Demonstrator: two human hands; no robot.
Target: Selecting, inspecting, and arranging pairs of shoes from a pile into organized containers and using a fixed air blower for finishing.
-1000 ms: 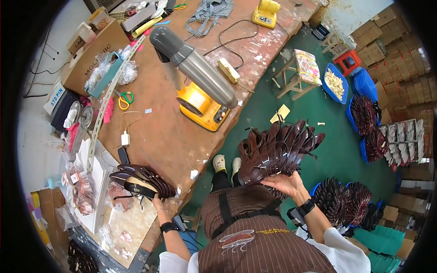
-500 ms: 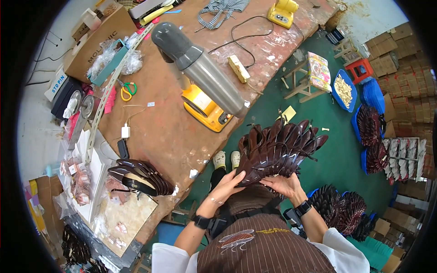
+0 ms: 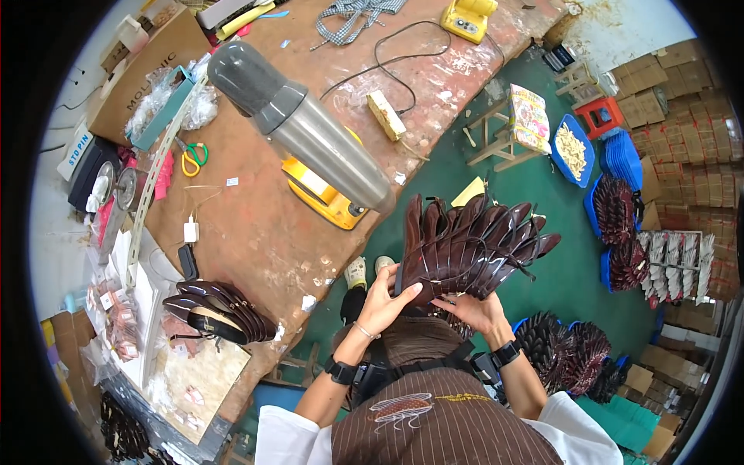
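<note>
Between my two hands is a nested row of glossy dark brown shoes point(image 3: 477, 252) with thin straps, fanned out above my lap. My left hand point(image 3: 381, 304) grips the left end, thumb on the nearest shoe's side. Under the right part of the row, my right hand point(image 3: 474, 311) supports it from below, its fingers partly hidden. To the left, a second group of dark brown shoes point(image 3: 221, 314) lies on the table's near corner, one showing its pale insole. A heat gun-like machine point(image 3: 310, 132), with a steel barrel and yellow base, stands on the table beyond.
The brown table point(image 3: 256, 232) carries scissors point(image 3: 192, 158), a white plug adapter point(image 3: 191, 229) and a pale block point(image 3: 386, 115). Right of it on the green floor are a wooden stool point(image 3: 508, 139), a blue basin point(image 3: 573, 151) of pale pieces, and more shoes point(image 3: 542, 349). Stacked cartons point(image 3: 690, 163) line the wall.
The shoe row has tilted slightly and risen a little in my hands. My view has shifted, so the table and machine appear farther left. Both hands keep their hold.
</note>
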